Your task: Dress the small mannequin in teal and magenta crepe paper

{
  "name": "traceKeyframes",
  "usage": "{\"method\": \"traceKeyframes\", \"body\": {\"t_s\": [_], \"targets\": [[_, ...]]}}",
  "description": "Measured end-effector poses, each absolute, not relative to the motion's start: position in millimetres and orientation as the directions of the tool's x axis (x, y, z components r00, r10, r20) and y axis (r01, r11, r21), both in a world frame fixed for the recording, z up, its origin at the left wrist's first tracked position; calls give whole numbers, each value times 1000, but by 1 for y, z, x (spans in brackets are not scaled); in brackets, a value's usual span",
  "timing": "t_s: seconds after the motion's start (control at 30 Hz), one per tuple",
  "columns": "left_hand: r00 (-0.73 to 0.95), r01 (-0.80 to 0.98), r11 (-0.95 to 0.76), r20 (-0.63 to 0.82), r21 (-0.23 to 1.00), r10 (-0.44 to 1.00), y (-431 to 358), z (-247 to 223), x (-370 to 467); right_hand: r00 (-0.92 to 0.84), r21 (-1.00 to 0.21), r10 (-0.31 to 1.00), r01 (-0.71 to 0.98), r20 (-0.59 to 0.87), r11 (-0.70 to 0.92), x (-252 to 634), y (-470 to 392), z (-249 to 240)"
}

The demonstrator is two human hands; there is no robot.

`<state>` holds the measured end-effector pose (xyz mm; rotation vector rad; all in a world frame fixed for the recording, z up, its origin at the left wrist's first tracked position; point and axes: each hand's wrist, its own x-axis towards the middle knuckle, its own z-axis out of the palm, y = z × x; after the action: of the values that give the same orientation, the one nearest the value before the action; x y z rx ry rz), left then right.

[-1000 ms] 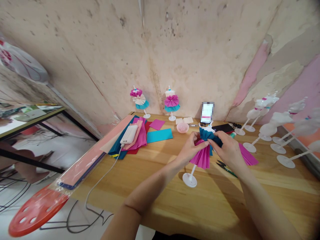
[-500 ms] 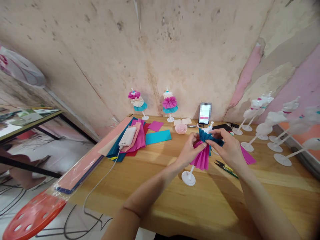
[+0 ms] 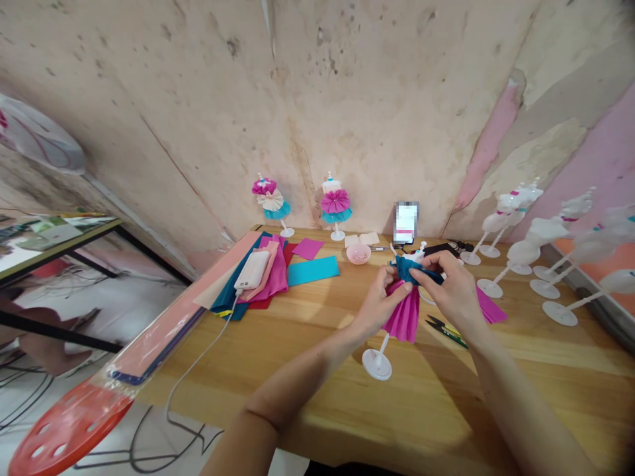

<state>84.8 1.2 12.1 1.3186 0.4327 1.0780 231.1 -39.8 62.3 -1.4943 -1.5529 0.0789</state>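
Observation:
A small white dress form (image 3: 377,364) is lifted slightly at a tilt in front of me, its neck knob showing above my fingers. Pleated magenta crepe paper (image 3: 403,320) hangs from its waist as a skirt. Around the bust runs a dark teal crepe paper strip (image 3: 409,270). My left hand (image 3: 380,301) grips the form at the waist, its thumb lying over the teal and magenta edge. Between thumb and fingers, my right hand (image 3: 456,287) pinches the loose right end of the teal strip. The back of the form is hidden.
Snips (image 3: 446,330) lie right of the form, beside magenta paper (image 3: 491,305). A bowl of beads (image 3: 358,254) and a phone (image 3: 405,221) stand behind. Two dressed forms (image 3: 336,205) are by the wall; several bare forms (image 3: 526,248) stand right. A power bank (image 3: 252,270) rests on paper sheets.
The form has tilted further, its base shifting down and slightly right. The teal strip lies smoother across the bust, and my right hand has moved slightly down with its end.

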Motion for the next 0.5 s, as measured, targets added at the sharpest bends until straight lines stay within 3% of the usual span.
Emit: {"method": "traceKeyframes", "body": {"t_s": [0.33,0.5], "targets": [[539,-407,87,162,910,827,1,1,92,252,-675,803,699,540,235,233,-32,52],[466,-445,118,117,888,877,13,2,87,262,-755,848,617,460,219,243,-29,49]]}}
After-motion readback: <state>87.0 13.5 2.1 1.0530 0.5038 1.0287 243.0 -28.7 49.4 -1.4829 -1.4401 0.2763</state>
